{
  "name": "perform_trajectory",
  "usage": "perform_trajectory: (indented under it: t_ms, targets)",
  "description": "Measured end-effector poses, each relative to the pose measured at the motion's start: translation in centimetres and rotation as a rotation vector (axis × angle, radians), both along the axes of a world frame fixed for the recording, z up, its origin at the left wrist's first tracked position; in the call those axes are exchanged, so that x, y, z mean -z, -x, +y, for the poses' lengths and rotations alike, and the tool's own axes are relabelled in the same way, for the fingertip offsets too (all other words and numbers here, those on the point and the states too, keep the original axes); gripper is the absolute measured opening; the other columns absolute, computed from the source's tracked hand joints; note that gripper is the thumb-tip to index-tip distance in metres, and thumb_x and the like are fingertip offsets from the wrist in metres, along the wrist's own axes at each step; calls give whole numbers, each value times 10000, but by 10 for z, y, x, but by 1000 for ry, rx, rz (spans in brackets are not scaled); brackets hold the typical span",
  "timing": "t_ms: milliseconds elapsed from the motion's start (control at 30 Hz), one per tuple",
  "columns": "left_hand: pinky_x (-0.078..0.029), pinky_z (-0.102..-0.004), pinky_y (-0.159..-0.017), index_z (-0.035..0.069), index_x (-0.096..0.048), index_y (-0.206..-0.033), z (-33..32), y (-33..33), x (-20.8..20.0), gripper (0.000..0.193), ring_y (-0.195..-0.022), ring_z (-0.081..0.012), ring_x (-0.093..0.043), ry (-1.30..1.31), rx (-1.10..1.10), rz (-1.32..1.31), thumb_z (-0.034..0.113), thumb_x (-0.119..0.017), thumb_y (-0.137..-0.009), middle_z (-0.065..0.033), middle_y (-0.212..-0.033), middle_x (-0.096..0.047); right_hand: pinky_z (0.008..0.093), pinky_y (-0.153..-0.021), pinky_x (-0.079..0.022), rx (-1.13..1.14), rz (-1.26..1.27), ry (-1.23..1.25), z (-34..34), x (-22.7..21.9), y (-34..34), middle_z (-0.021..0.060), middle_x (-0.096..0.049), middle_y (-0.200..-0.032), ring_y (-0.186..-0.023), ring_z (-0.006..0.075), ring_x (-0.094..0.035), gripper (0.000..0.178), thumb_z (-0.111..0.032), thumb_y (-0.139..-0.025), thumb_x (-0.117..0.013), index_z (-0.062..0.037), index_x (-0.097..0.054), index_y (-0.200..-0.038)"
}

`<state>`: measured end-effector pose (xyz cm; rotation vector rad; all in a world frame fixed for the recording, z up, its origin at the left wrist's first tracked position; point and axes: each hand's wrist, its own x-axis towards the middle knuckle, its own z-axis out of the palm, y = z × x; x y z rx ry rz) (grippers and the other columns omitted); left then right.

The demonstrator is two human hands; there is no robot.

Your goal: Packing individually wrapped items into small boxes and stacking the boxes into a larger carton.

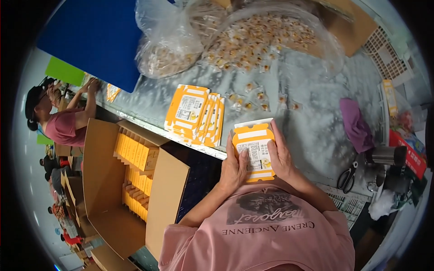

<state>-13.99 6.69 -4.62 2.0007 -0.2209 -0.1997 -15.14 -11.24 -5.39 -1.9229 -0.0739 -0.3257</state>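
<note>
Between my two hands is a flattened yellow-and-white carton [256, 151], held upright in front of my chest at the table's edge. My left hand [235, 165] grips its left side, thumb across the front. My right hand [281, 156] closes on the right side in the same way. A white flap sticks up behind the carton's top edge. Just left of it, a fanned stack of the same flat cartons [189, 110] lies on the table. Beyond the carton are several small clear sachets [248, 103] with brownish-yellow contents.
A big clear bag [266, 38] of sachets spreads across the table's far side. An open cardboard box [167, 198] with rows of yellow cartons [135, 149] stands at left. Scissors [347, 179], a purple cloth [356, 124] and a metal cup [386, 155] lie right. A blue panel [95, 40] and a co-worker [65, 119] are far left.
</note>
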Motion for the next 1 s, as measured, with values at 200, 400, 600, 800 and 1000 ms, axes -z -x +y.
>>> perform_trajectory:
  t_ms: [200, 400, 600, 800, 1000]
  targets:
    - [-537, -382, -707, 44, -300, -1452, -3, -6, 10, 479, -777, -359, -673, 52, 15, -75, 249, -466, -1052, -233, -899, -665, 277, -865, -462, 31, 65, -245, 0, 10, 12, 137, -602, -1136, -993, 162, -584, 346, -197, -1066, -419, -7, -516, -1339]
    - [-474, -361, -600, -14, -583, -1039, -3, -6, 4, 295, -642, -260, -579, 48, 34, -130, 253, -461, -1062, -184, -809, -625, 272, -721, -475, 8, 134, -334, -9, 3, 21, 69, -644, -881, -801, 140, -597, 260, -200, -1057, -447, -13, -568, -1191]
    - [-428, -321, -570, -17, -553, -888, -16, -15, -24, 319, -610, -120, -453, 62, -63, 39, 233, -462, -1065, -81, -710, -574, 287, -701, -508, 137, -248, -1, -17, -12, 4, 200, -567, -1259, -785, 198, -633, 161, -56, -943, -585, 21, -629, -1077]
    - [-402, -274, -584, 9, -568, -908, -8, -17, -18, 341, -657, -94, -444, 68, 60, 40, 284, -451, -1072, -46, -726, -501, 369, -721, -553, -41, -211, 281, -25, -16, 8, 286, -461, -1376, -866, 304, -670, 194, -110, -907, -669, 16, -626, -1048]
    - [-461, -347, -653, -12, -577, -975, 5, -24, -9, 281, -710, -277, -529, 3, 168, -106, 248, -501, -1049, -145, -805, -540, 403, -811, -537, -119, -79, 211, -30, -9, -1, 256, -469, -1394, -918, 349, -662, 197, -162, -938, -634, -4, -571, -1039]
